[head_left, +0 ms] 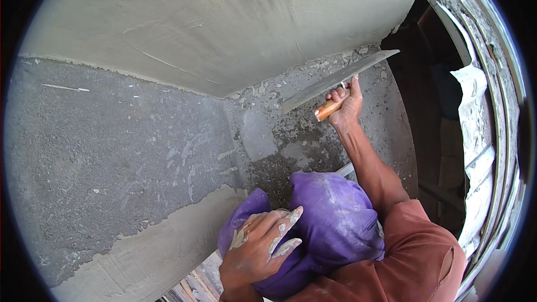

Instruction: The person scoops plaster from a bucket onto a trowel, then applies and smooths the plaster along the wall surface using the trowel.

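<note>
My right hand (348, 109) is closed around the wooden handle of a long plastering trowel (342, 80). The flat grey blade is tilted, its far end up toward the corner of the wall, close to the rough floor. My left hand (258, 246) lies over purple cloth (330, 212), which looks like trousers over bent knees. Its fingers are stretched and slightly apart, smeared with pale plaster, and hold nothing. A reddish-brown sleeve (417, 235) covers my right upper arm.
A smooth plastered wall (224, 22) rises at the top. Rough grey concrete (112, 145) spreads left, bordered below by a pale plastered strip (151, 240). Crumbs of mortar lie near the trowel. On the right are a dark gap (436, 123) and a crumpled whitish sheet (475, 112).
</note>
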Demonstrator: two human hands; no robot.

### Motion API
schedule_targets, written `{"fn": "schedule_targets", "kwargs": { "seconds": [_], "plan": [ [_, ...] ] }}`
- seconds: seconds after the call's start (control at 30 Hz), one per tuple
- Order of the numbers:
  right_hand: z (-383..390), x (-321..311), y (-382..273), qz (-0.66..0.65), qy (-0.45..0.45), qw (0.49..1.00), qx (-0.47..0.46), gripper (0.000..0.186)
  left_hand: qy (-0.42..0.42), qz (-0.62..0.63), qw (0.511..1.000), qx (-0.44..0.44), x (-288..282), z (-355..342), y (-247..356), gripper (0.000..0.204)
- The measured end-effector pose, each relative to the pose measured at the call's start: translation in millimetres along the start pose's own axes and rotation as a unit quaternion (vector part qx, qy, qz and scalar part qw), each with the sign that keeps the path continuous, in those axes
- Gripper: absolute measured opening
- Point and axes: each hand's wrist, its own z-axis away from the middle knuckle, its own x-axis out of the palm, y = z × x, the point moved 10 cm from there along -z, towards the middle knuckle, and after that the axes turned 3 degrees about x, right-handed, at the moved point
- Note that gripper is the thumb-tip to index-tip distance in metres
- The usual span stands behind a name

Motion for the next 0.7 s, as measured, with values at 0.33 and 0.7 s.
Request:
{"fn": "schedule_targets", "kwargs": {
  "seconds": [0.33, 0.7],
  "plan": [
    [-32, 24, 192, -0.073, 0.035, 0.989, 0.127, 0.033, -0.010, -0.078, 0.983, -0.163, 1, 9, -18, 0.053],
    [-66, 43, 233, -0.157, 0.064, 0.978, 0.120, 0.024, -0.022, -0.120, 0.977, -0.176, 2, 1, -17, 0.052]
  ]
}}
